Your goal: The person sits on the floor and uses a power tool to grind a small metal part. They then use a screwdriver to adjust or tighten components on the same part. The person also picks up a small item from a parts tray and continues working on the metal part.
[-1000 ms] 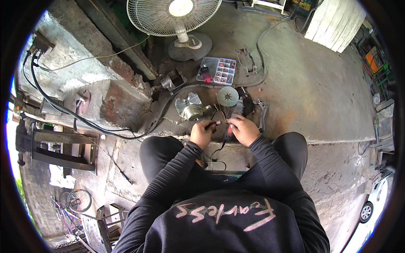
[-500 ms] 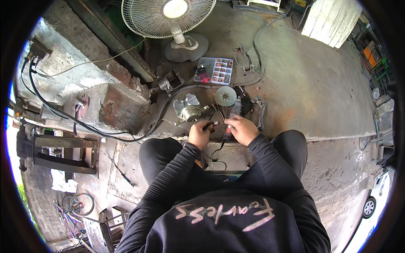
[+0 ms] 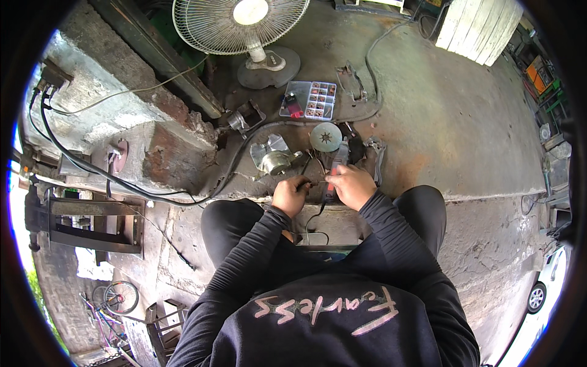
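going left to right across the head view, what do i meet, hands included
Bicycle wheel → left hand → right hand → white slatted panel → car wheel

You look down from the left of two wide fisheye cameras on your own head, the lens facing past your chest to the ground before you. Your dark top (image 3: 324,330) looms nearest along the lower edge, while your left hand (image 3: 290,196) and right hand (image 3: 351,186) sit farther off, close to mid-picture. Your view stretches up to a fan (image 3: 257,54) and sideways to a bicycle (image 3: 116,298) and a white car (image 3: 537,298).
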The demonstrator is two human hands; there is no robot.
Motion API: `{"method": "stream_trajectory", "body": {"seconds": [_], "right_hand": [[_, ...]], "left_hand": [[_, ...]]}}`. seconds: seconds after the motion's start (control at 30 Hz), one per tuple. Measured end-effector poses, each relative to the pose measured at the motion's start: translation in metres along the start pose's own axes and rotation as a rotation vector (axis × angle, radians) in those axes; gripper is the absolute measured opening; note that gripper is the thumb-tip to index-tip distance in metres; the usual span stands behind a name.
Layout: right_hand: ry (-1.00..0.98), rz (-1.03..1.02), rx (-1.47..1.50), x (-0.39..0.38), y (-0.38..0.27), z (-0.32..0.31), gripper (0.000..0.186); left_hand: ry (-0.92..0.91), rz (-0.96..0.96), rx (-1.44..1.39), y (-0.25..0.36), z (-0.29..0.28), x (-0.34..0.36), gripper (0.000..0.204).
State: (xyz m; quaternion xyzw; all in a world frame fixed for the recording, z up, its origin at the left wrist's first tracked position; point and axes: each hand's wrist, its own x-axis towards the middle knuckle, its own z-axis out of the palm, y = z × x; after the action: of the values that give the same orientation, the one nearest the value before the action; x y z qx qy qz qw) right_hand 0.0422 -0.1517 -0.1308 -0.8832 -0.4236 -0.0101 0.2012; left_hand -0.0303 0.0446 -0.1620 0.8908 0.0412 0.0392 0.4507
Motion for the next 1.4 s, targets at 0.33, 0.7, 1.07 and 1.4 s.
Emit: {"method": "stream_trajectory", "body": {"seconds": [0.33, 0.7, 1.07, 1.4], "right_hand": [[0.080, 0.012, 0.047, 0.003, -0.003, 0.003, 0.011], [0.120, -0.033, -0.026, 0.002, -0.003, 0.005, 0.006], [0.098, 0.026, -0.074, 0.001, -0.008, 0.004, 0.017], [0.255, 0.099, 0.212, 0.006, 0.003, 0.017, 0.027]], "left_hand": [[-0.025, -0.079, -0.080, 0.004, -0.002, 0.001, 0.014], [-0.034, -0.034, -0.008, -0.001, 0.000, -0.001, 0.013], [-0.028, 0.017, -0.022, -0.003, 0.003, -0.001, 0.013], [-0.033, -0.014, 0.016, 0.003, 0.000, 0.000, 0.015]]}}
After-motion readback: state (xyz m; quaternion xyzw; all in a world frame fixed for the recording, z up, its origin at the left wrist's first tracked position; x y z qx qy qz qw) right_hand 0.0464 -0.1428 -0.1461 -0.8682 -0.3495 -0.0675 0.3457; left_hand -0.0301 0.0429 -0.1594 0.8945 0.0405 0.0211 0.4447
